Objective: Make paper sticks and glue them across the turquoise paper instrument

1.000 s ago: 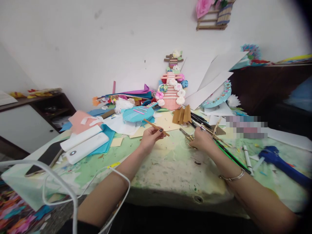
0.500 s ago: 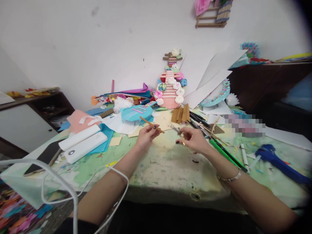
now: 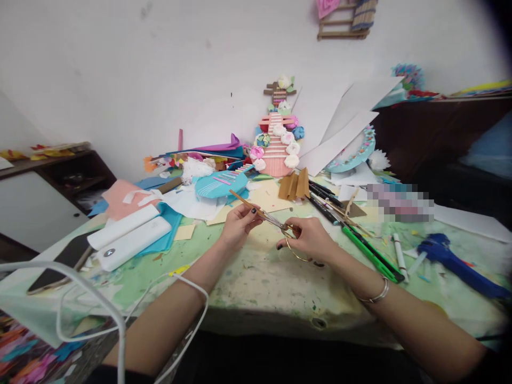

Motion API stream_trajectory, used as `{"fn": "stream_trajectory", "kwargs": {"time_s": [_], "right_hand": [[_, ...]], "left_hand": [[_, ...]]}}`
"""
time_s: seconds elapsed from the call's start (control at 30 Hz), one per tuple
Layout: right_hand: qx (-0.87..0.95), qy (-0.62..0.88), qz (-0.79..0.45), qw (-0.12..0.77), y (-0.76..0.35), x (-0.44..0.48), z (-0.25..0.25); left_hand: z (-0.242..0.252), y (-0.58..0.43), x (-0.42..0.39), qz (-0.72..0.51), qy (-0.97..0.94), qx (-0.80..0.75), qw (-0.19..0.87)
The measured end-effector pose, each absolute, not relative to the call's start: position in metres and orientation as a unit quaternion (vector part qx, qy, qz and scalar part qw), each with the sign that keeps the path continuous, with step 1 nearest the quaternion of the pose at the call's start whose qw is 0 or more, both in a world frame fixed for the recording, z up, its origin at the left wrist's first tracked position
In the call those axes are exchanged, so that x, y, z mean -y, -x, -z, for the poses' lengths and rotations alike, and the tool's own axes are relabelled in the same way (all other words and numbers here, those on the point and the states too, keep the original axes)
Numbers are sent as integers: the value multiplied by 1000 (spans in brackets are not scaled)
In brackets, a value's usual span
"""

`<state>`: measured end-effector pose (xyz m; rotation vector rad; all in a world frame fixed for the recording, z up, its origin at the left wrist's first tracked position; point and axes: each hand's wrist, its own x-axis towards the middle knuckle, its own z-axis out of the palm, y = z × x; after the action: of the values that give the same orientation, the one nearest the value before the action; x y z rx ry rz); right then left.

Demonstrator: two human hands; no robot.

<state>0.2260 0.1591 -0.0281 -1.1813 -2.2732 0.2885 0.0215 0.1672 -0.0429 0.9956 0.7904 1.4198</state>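
Note:
Between its fingertips my left hand [image 3: 239, 224] pinches a thin brown strip [image 3: 240, 198], which slants up to the left over the table. Scissors [image 3: 295, 246] with gold handle loops are in my right hand [image 3: 312, 239], fingers through or around the loops. Their blades meet the strip's lower right end close to my left fingertips; whether they are closed on it I cannot tell. Beyond my hands a folded brown paper [image 3: 295, 185] stands on a cream sheet [image 3: 272, 194]. A blue paper lute shape [image 3: 221, 184] with pale lines lies behind my left hand.
Right of my right hand lie a green-edged cutter [image 3: 372, 253], a white marker [image 3: 399, 257], several black pens [image 3: 323, 207] and a blue glue gun [image 3: 460, 264]. At left are a white power bank [image 3: 134, 244], a phone [image 3: 62, 262] and a white cable [image 3: 202, 282] across my left forearm.
My right hand has moved slightly left, bringing the scissors to the strip's end. The scissors' blades and gold loops now show clearly. My left hand still pinches the strip.

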Motion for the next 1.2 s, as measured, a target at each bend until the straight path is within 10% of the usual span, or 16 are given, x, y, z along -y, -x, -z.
{"fn": "stream_trajectory", "kwargs": {"time_s": [1.2], "right_hand": [[860,419,-6,290,-226,-161,38]], "left_hand": [[40,-25,-165,-635,-390,-341,574]]}}
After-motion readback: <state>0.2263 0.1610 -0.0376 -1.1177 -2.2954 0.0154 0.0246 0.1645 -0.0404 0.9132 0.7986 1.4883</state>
